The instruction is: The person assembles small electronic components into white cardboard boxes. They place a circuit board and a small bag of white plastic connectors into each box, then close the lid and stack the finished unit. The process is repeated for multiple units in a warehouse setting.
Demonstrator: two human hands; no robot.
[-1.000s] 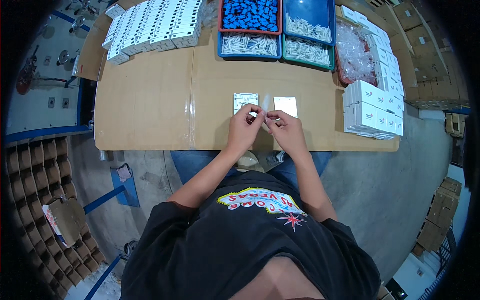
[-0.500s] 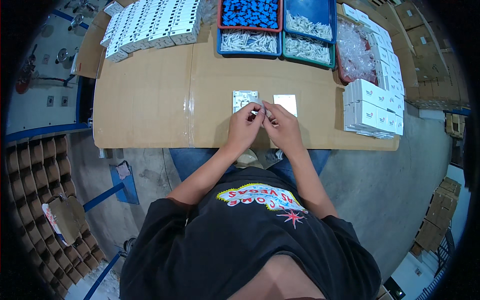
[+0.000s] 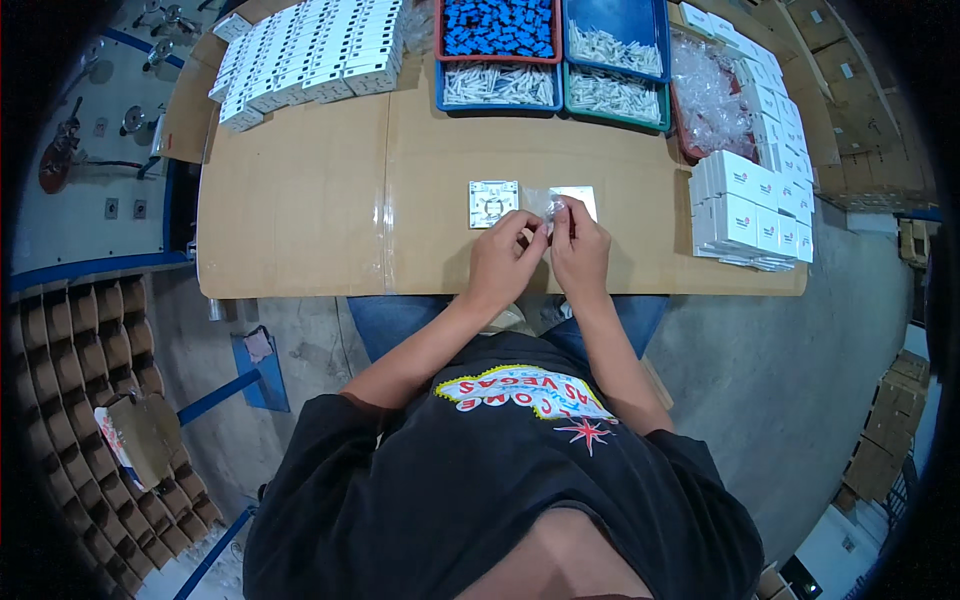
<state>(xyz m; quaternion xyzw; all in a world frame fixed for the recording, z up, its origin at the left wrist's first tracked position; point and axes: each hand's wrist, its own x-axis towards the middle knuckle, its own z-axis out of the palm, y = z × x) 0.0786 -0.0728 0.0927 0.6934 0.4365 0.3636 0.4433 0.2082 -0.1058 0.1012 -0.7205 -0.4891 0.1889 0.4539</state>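
Note:
A small clear plastic bag [image 3: 538, 201] is pinched between my two hands above the cardboard-covered table. My left hand [image 3: 503, 262] grips its near edge with thumb and forefinger, and my right hand [image 3: 581, 255] is closed on its right side. Any contents are too small to make out. Just beyond my left hand lies a square white plate [image 3: 493, 204] with cut-outs and fittings facing up. A plain white flat piece [image 3: 583, 196] lies behind my right hand, partly covered by the fingers and the bag.
Trays of blue parts [image 3: 500, 28] and white slim pieces [image 3: 502, 84] stand at the back. A red tray holds clear plastic bags [image 3: 708, 92]. White boxes [image 3: 738, 215] are stacked at right; rows of white units [image 3: 310, 55] fill the back left.
My hands have drawn slightly apart and shifted a little right, and the clear bag now shows between them. More of the square plate is uncovered. The whole view has shifted slightly.

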